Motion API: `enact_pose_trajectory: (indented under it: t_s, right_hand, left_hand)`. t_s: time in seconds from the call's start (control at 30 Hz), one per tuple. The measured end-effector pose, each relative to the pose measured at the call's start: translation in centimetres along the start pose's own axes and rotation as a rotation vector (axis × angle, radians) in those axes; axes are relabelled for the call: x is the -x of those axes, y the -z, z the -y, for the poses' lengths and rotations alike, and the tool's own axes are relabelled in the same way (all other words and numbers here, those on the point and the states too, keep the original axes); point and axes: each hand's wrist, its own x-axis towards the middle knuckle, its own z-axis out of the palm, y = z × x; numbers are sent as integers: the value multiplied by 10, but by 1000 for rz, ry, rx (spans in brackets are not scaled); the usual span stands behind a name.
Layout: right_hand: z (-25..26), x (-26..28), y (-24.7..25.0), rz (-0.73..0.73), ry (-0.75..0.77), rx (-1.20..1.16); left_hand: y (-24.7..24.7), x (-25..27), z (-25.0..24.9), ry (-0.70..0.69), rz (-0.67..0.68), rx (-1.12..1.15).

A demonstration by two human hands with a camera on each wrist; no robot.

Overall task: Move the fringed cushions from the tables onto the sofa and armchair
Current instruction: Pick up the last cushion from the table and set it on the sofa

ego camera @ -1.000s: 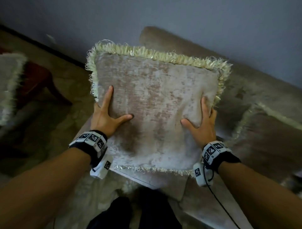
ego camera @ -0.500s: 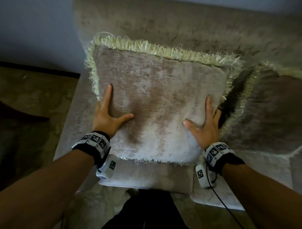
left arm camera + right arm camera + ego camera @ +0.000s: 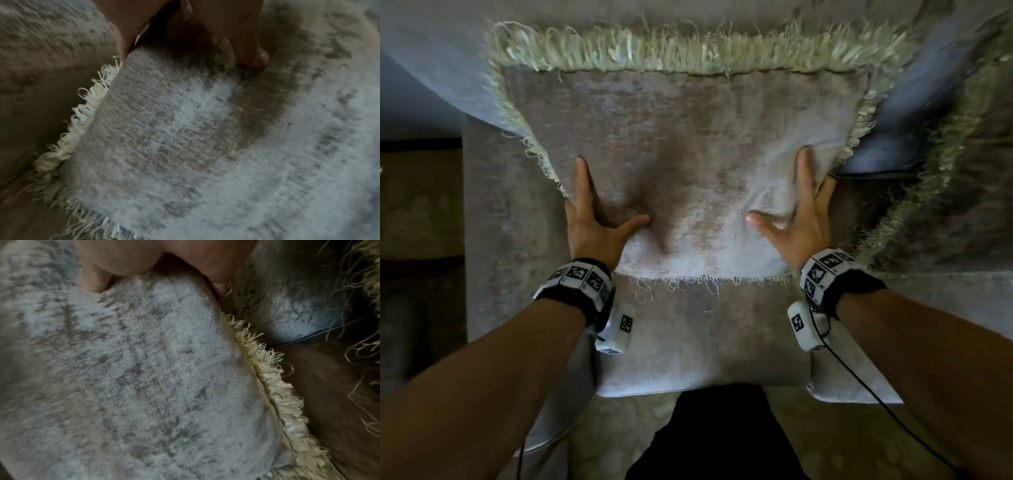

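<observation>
A beige velvet fringed cushion [image 3: 688, 154] stands upright over the sofa seat [image 3: 705, 342], its top fringe against the backrest. My left hand [image 3: 599, 219] grips its lower left side, thumb dug into the front and fingers round the edge. On the lower right side my right hand [image 3: 798, 219] holds it the same way. In the left wrist view the thumb [image 3: 252, 53] dents the cushion [image 3: 205, 146]. In the right wrist view the cushion [image 3: 133, 369] fills the picture below my fingers [image 3: 94, 280]. A second fringed cushion [image 3: 969, 178] leans on the sofa to the right.
The sofa's left armrest [image 3: 493, 222] runs beside the held cushion. Patterned carpet [image 3: 417, 212] lies beyond it at the left. A narrow dark gap [image 3: 876, 154] separates the two cushions. My dark-clothed leg [image 3: 715, 438] is against the seat's front edge.
The cushion has travelled forward onto the sofa and now sits against the backrest, closer to the second cushion. Both hands have kept their grip on its sides.
</observation>
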Motion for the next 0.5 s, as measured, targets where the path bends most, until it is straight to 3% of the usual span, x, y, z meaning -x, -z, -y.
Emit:
enact_pose_trajectory:
  t_s: [0.2,0.4,0.5]
  right_hand:
    - [0,-3,-10,9,21,67]
    - [25,7,4,-86,46,388]
    - [53,8,13,-155,181,466]
  left_hand:
    - [-3,-9,1,21,64,-62]
    - [12,12,-24,47,-38,-256]
    - [35,25,-39,29,-32,-338]
